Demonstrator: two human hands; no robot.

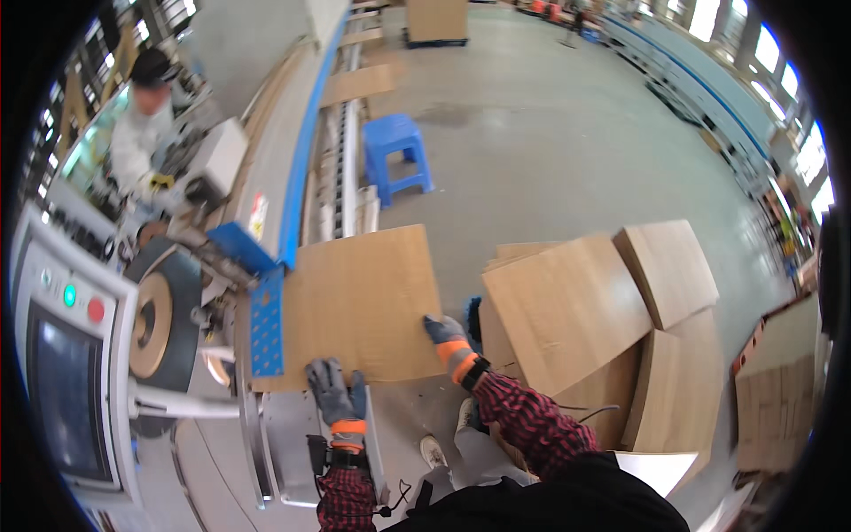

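A flat wood-grain panel [359, 301] lies on the machine's bed, its left side against a blue perforated plate [266, 326]. My left hand [333, 392], in a grey glove with an orange cuff, rests on the panel's near edge with fingers spread. At the panel's right edge, near the front corner, my right hand [448, 340] in a matching glove is closed on the edge; some of its fingers are hidden. A blue guard [241, 247] stands beside the panel's far left corner.
Stacked wood panels [567, 310] stand close on my right. At left are a control screen [69, 390] and a large reel [152, 324]. A blue stool [396, 152] stands beyond the panel, along the conveyor [335, 168]. Another person [142, 133] is behind the machine.
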